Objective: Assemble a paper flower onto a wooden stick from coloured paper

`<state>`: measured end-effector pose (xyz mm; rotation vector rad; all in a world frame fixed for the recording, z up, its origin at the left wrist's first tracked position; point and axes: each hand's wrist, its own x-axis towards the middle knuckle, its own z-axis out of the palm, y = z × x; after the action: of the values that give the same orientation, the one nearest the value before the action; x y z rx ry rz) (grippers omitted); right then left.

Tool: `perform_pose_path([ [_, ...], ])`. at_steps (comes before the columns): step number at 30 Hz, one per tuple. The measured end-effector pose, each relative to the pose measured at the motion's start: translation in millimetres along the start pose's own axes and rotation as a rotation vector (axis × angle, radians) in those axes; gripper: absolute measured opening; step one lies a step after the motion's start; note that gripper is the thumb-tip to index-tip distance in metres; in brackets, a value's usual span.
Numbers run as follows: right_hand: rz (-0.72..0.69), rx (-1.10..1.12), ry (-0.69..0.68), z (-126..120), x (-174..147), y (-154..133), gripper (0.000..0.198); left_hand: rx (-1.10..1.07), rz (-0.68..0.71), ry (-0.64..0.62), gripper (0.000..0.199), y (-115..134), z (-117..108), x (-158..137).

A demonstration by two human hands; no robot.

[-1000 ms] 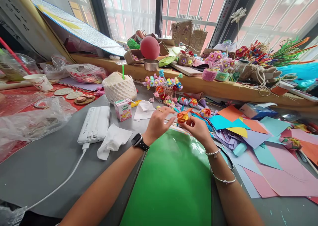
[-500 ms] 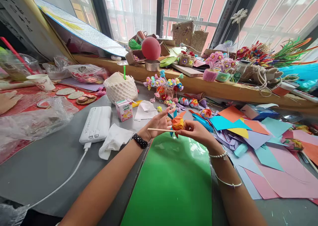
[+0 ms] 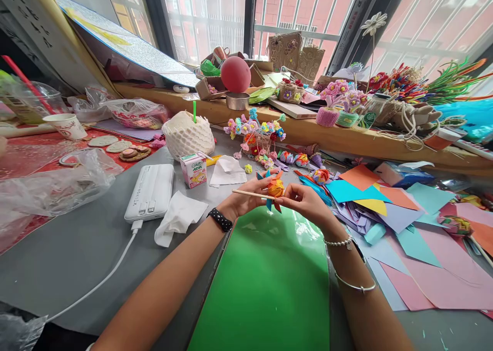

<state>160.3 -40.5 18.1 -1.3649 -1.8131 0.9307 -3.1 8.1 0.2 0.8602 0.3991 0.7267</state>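
My left hand (image 3: 245, 201) is closed around the side of a folded paper flower (image 3: 276, 188) with an orange-yellow middle and blue and orange petals sticking out. My right hand (image 3: 304, 203) pinches the right end of a thin pale wooden stick (image 3: 252, 193) between thumb and fingertips, close beside the flower. The stick slants across in front of my left palm, its free end pointing left. Both hands are above the far end of a green mat (image 3: 269, 279).
Loose coloured paper (image 3: 435, 253) covers the right side. Finished paper flowers (image 3: 302, 160) and a crocheted flower basket (image 3: 256, 137) stand behind my hands. To the left are a white power bank (image 3: 149, 191) with its cable, a tissue (image 3: 181, 215) and a drink carton (image 3: 193, 171).
The stick's left end has tipped up, and the flower has turned slightly. My left fingers have closed in more around the flower. Another person's hand at the far left has mostly left the view.
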Motion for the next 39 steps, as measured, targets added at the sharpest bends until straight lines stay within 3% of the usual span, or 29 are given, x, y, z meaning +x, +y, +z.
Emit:
perform_pose_path([
  [11, -0.027, -0.03, 0.133, 4.5, 2.0, 5.5, 0.036, -0.047, -0.095, 0.125, 0.037, 2.3, 8.1, -0.8],
  [17, -0.041, -0.04, 0.202, 4.6, 2.2, 1.5, 0.035, -0.105, -0.065, 0.184, 0.034, 2.1, 10.8, -1.3],
  [39, -0.052, 0.015, 0.226, 5.9, 3.2, 4.3, 0.033, -0.157, -0.031, 0.231, 0.037, -0.5, 11.9, -2.3],
])
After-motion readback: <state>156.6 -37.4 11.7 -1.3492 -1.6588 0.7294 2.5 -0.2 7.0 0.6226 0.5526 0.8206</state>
